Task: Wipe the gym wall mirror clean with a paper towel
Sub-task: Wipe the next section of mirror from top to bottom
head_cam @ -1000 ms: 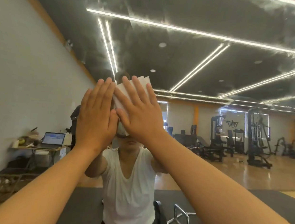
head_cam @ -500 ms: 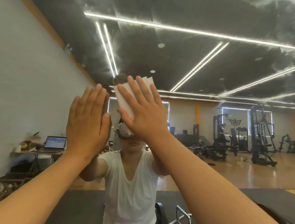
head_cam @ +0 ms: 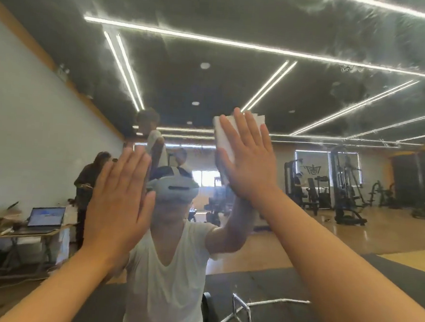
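The wall mirror (head_cam: 316, 54) fills the whole head view and shows hazy smears over its upper part. My right hand (head_cam: 250, 161) presses a folded white paper towel (head_cam: 222, 138) flat against the glass with straight, spread fingers; the towel sticks out above and left of the fingers. My left hand (head_cam: 119, 201) lies flat on the mirror, lower and to the left, fingers straight and together, holding nothing. Both forearms reach up from the bottom of the view.
The mirror reflects me in a white shirt (head_cam: 169, 271), people at the left, a laptop on a table (head_cam: 45, 217), gym machines (head_cam: 341, 186) at the right, a dark floor mat and a metal frame (head_cam: 242, 313) low down.
My right hand has slid the paper towel up and to the right across the glass. My left hand has shifted slightly down and left, and the two hands are now apart.
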